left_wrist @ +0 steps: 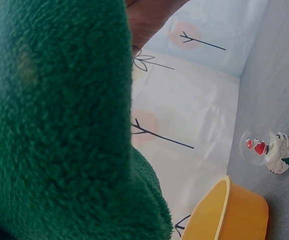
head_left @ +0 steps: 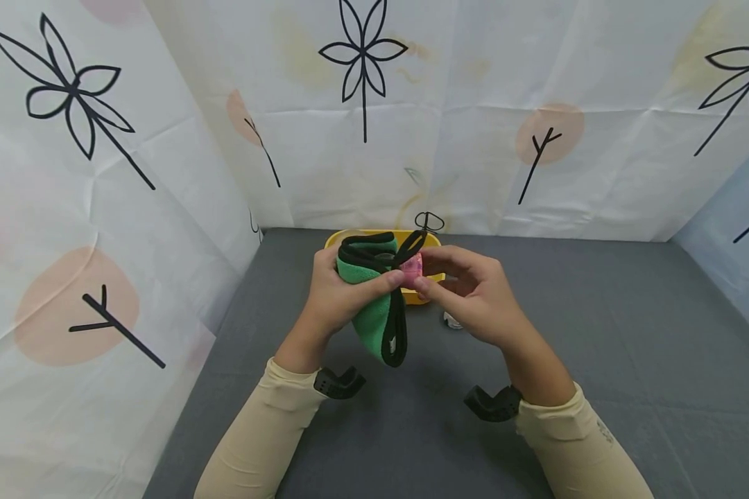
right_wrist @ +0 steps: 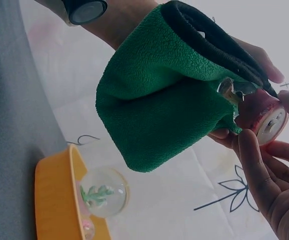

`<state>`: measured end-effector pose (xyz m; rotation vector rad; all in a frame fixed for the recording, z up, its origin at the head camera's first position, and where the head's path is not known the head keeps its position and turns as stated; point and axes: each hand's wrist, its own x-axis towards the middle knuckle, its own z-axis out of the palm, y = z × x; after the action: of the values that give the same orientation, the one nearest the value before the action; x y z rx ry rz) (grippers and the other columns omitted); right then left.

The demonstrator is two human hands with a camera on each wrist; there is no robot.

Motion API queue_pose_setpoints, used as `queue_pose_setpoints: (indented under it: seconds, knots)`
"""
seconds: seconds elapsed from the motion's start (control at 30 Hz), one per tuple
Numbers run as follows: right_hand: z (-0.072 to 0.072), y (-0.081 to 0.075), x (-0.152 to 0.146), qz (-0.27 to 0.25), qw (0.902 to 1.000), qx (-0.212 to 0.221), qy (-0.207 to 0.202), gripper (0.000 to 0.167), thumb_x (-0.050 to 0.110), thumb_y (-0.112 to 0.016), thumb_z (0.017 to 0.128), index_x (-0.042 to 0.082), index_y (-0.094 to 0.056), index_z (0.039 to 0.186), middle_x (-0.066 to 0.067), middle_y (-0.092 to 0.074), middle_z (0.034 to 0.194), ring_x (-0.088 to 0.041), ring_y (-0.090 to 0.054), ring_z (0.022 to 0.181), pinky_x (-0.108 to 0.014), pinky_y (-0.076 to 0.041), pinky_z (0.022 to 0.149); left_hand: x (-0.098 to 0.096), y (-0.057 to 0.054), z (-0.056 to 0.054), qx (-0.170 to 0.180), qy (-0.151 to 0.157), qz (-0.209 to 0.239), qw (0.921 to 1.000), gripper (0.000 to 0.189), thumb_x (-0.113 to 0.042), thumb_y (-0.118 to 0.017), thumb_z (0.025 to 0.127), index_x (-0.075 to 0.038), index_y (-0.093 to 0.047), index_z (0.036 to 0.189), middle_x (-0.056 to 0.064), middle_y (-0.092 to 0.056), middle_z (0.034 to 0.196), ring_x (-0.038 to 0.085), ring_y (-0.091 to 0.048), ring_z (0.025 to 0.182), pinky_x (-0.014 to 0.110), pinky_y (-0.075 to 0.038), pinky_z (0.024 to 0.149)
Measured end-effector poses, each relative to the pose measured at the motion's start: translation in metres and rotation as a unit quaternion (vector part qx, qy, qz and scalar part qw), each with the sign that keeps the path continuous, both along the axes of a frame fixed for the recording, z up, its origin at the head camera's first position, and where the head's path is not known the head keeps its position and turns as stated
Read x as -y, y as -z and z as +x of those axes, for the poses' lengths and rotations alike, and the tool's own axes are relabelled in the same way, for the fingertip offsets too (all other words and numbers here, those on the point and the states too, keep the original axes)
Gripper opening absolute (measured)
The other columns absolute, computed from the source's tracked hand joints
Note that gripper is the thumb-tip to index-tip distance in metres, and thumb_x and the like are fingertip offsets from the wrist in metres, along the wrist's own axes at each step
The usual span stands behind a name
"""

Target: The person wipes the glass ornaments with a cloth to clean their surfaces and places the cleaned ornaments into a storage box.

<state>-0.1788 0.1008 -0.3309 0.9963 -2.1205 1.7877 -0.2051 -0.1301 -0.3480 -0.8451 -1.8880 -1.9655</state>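
Pink-based snow globe: up off the table between your two hands, in front of the bin, tipped on its side. The right-wrist view has the base's underside turned toward your right fingers and part of the clear dome showing at the cloth's fold.

Your right hand pinches the base at its edge with the fingertips. Your left hand grips the green cloth, black-trimmed, folded against the dome. Hands close together; whether the left thumb touches the base or only the cloth, cannot tell.

Step, as judged: wiping the dome. Best kept a steady pinch on the base while you turn it inside the fold; press evenly, use the plush face, and keep the trim off the glass. A smooth dome may slip, so work low.

Beyond: yellow bin, a plant-filled globe showing above its rim. White-based snow globe upright on the grey table; mind your right elbow's sweep.
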Motion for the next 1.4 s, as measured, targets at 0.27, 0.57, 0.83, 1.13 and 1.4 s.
queue_pose_setpoints:
  seconds: [0.27,0.57,0.83,1.13,1.4]
  knots:
    - [-0.002,0.001,0.0004,0.006,0.9978,-0.066,-0.005,0.046,-0.016,-0.08,0.084,-0.004,-0.07,0.128,-0.018,-0.073,0.121,-0.016,-0.073,0.109,-0.032,-0.066,0.088,0.0013,-0.0014,-0.0002,0.003,-0.003,-0.003,1.0,0.044,-0.029,-0.094,0.082,-0.011,-0.077,0.119,0.009,-0.079,0.109,0.029,-0.077,0.097,0.042,-0.067,0.084]
    - [-0.0037,0.0024,0.0031,-0.001,0.9861,-0.166,-0.005,0.059,-0.023,-0.084,0.071,-0.008,-0.07,0.125,-0.021,-0.071,0.12,-0.018,-0.069,0.108,-0.029,-0.065,0.09,0.0015,-0.0009,-0.0015,-0.003,0.007,-0.002,1.0,0.05,-0.038,-0.093,0.083,-0.009,-0.077,0.121,0.01,-0.079,0.111,0.029,-0.077,0.097,0.042,-0.067,0.084]
    - [-0.0031,0.0003,0.0019,0.045,0.9673,-0.247,0.037,0.043,0.018,-0.09,0.088,-0.002,-0.074,0.121,-0.019,-0.073,0.12,-0.022,-0.069,0.112,-0.021,-0.058,0.092,0.0022,-0.0026,-0.0001,-0.003,0.003,-0.003,1.0,0.048,-0.035,-0.093,0.082,-0.007,-0.077,0.118,0.009,-0.079,0.107,0.027,-0.077,0.092,0.039,-0.067,0.08]
    - [-0.003,0.0012,0.0005,0.024,0.9885,-0.148,0.014,0.065,-0.015,-0.089,0.07,-0.005,-0.065,0.13,-0.018,-0.069,0.122,-0.016,-0.068,0.113,-0.028,-0.064,0.086,0.0008,-0.0016,0.0006,0.007,-0.002,0.001,1.0,0.055,-0.045,-0.093,0.081,-0.009,-0.077,0.119,0.01,-0.079,0.106,0.028,-0.076,0.092,0.04,-0.067,0.08]
    - [-0.0002,0.0012,-0.0019,0.011,0.9958,-0.078,0.046,0.042,-0.001,-0.08,0.09,-0.003,-0.067,0.13,-0.017,-0.073,0.117,-0.015,-0.073,0.106,-0.027,-0.065,0.082,-0.0003,-0.0016,0.0006,0.007,-0.01,0.005,0.9999,0.053,-0.041,-0.094,0.08,-0.008,-0.078,0.117,0.009,-0.079,0.105,0.028,-0.077,0.092,0.039,-0.067,0.08]
